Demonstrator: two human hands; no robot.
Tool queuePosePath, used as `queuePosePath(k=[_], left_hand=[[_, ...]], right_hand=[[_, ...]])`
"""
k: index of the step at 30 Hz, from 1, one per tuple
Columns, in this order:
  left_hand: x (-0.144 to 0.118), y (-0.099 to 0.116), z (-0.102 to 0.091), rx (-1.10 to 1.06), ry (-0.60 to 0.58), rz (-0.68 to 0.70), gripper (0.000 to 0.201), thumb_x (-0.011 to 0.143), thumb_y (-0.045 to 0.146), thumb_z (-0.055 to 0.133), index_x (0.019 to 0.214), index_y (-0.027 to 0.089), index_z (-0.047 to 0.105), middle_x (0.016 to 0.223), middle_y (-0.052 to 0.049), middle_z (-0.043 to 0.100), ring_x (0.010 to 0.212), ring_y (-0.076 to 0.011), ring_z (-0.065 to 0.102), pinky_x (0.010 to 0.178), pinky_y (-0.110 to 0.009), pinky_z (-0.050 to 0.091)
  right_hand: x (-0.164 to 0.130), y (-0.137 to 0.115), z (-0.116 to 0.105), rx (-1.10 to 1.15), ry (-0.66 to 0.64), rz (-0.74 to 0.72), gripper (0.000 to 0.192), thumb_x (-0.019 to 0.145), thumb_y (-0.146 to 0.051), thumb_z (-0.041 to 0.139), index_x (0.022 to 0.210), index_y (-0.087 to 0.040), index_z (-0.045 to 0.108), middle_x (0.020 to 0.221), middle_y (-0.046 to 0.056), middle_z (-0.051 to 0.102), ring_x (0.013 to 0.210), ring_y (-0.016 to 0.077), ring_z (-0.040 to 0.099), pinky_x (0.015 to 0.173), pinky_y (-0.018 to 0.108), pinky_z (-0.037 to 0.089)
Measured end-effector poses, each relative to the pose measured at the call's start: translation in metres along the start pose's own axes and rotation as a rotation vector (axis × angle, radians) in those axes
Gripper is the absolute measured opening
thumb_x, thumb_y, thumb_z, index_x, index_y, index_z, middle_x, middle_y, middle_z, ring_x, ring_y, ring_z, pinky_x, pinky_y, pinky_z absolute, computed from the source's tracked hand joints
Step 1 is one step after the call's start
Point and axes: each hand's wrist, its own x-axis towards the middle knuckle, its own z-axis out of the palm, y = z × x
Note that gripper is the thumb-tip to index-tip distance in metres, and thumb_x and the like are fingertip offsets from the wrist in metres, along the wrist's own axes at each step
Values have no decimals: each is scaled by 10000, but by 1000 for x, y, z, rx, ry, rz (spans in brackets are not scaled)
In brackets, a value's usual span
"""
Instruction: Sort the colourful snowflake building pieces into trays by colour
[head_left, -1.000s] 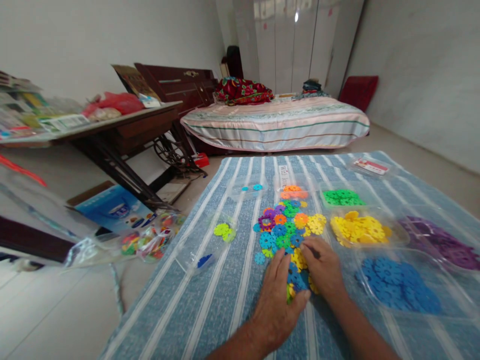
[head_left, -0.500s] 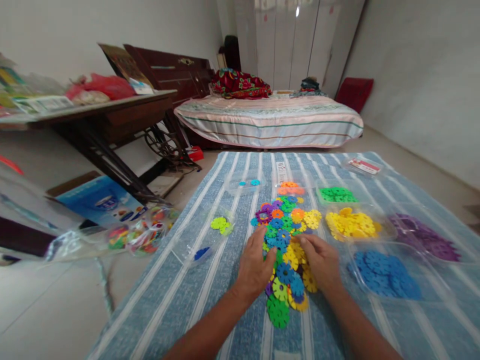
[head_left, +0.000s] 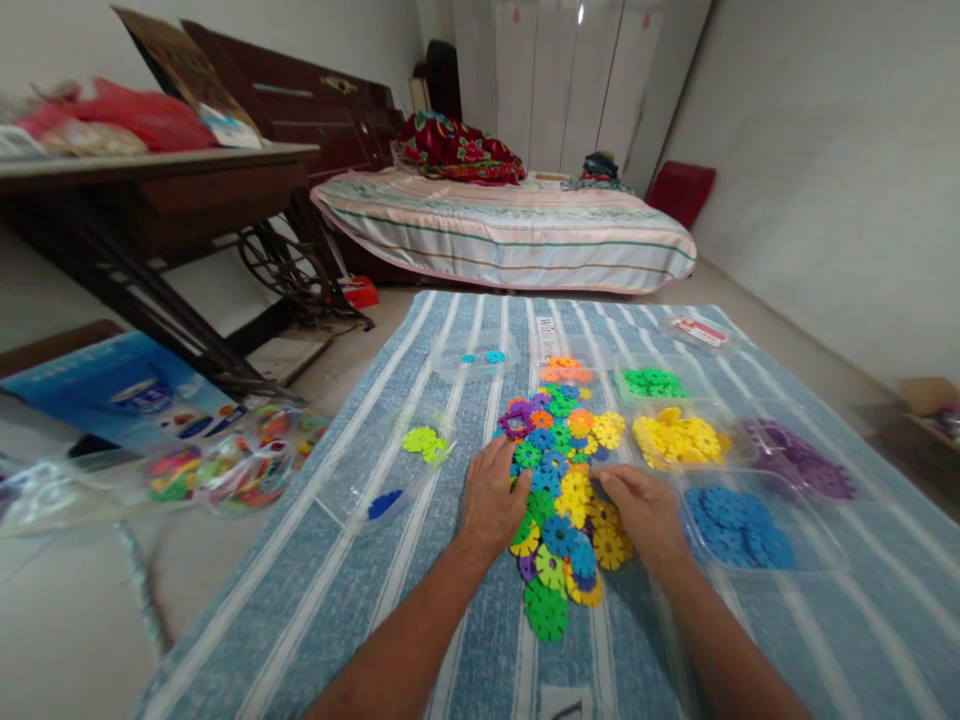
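Note:
A heap of notched plastic discs (head_left: 557, 537) in many colours lies on the striped cloth between my hands. My left hand (head_left: 491, 497) rests along the heap's left side, fingers stretched forward and thumb apart, touching the discs. On the right side, my right hand (head_left: 637, 505) has its thumb and fingertips drawn together at the heap's edge, beside yellow discs (head_left: 576, 495). Whatever may be between those fingertips is hidden. A large green disc (head_left: 546, 610) lies at the near end, and a purple ring-shaped disc (head_left: 516, 420) near the far left.
Clear trays hold yellow discs (head_left: 679, 438), blue discs (head_left: 739, 525), purple discs (head_left: 802, 460), green discs (head_left: 652, 383) and orange discs (head_left: 564, 368). At left, a tray (head_left: 341, 497) holds lime and dark blue discs. A bed (head_left: 510, 230) stands beyond the table.
The whole view has shifted, so the table appears further left. My right hand has drawn slightly away from the yellow discs; my left hand stays beside the heap.

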Motion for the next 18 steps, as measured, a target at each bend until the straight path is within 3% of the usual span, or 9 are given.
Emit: queuePosePath(k=[4,8,14,18], left_hand=[[0,2,-3,25,-20,10,341,818,276,462,1123,150,549,1260,-138,544,1190,-253,486,1031,-442,367],[0,1,-4,23,-9,37,322,818,265,461,1089,127,569,1222,-150,571,1171,-248,505,1030,-416,375],[1,-5,1,10,51,71,297,806,270,479,1055,150,585,1180,-136,603,1128,-249,543,990,-427,423],[1,-6,2,14,67,87,291,799,269,489,1044,150,591,1173,-139,610,1113,-254,554,973,-443,437]], right_hand=[[-24,3,-14,-149,32,-74,233,796,-388,553,843,-213,700,865,42,708,818,215,636,747,349,510],[-49,11,-19,-293,46,-239,169,810,-339,554,835,-222,674,952,65,680,935,223,609,881,409,477],[-72,16,-13,-520,21,-455,258,765,-343,639,976,-197,654,1180,125,587,1166,286,490,966,506,424],[-77,17,-3,-600,7,-497,306,752,-317,651,1028,-184,647,1237,142,557,1212,309,452,976,534,415]])
